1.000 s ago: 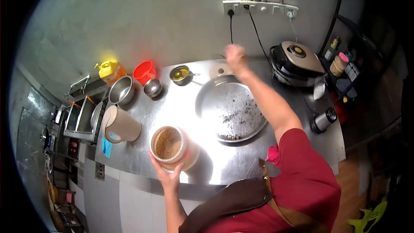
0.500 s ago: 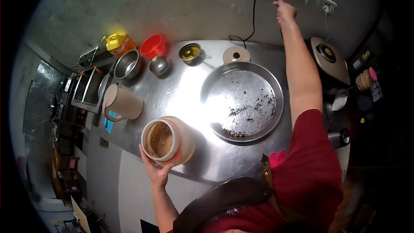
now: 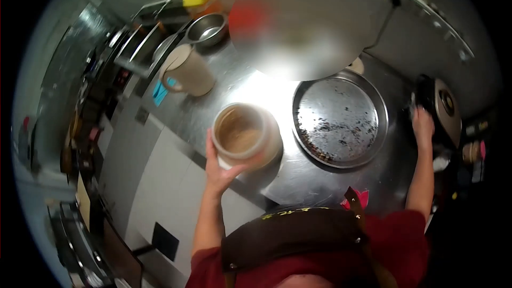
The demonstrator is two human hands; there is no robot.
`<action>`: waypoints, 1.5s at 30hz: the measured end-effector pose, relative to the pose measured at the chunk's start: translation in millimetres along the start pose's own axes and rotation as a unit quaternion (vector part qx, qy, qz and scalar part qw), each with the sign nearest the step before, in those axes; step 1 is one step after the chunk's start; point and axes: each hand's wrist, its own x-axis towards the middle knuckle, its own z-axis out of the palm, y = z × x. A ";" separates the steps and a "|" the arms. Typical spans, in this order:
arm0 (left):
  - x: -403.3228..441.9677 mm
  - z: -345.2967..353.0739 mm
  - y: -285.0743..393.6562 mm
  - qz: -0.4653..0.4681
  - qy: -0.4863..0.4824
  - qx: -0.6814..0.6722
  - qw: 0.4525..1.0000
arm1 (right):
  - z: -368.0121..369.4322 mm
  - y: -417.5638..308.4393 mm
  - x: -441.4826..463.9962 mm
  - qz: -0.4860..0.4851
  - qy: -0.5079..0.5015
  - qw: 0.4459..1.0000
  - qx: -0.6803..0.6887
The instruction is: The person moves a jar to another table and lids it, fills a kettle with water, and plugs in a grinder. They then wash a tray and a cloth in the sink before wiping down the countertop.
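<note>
A wide-mouthed plastic jar (image 3: 269,138) with brown, grainy contents leans its opening toward me at the table's front edge. My left hand (image 3: 220,173) grips the jar's near side, thumb and fingers spread round it. To the right, my right hand (image 3: 423,124) is beside the rice cooker (image 3: 448,109), fingers curled; a small greyish thing shows at the fingertips, too blurred to name. Between my hands lies a large round metal pan (image 3: 341,120), with dark and brown specks scattered over its bottom.
At left on the steel table (image 3: 250,74) stand a beige pitcher (image 3: 194,74) and a metal bowl (image 3: 207,29), with a yellow-capped jug (image 3: 200,0) behind. A blurred oval patch hides the table's back. The socket strip (image 3: 432,18) runs along the wall.
My right hand has come down from the wall sockets to the rice cooker's side. My left hand stays on the jar. The view has turned, and a blurred patch now covers the back.
</note>
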 end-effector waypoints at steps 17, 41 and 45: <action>-17.9 31.6 26.0 0.154 0.095 0.075 0.981 | -11.0 -266.2 -147.1 -0.387 -0.212 0.682 0.583; -121.1 2.2 -56.4 0.108 0.088 0.117 0.983 | -69.1 -390.3 -105.5 -0.573 -0.265 0.762 0.142; -233.8 -77.0 -82.7 -0.017 0.152 0.155 0.976 | -37.7 -398.7 -77.6 -0.699 -0.079 0.710 0.047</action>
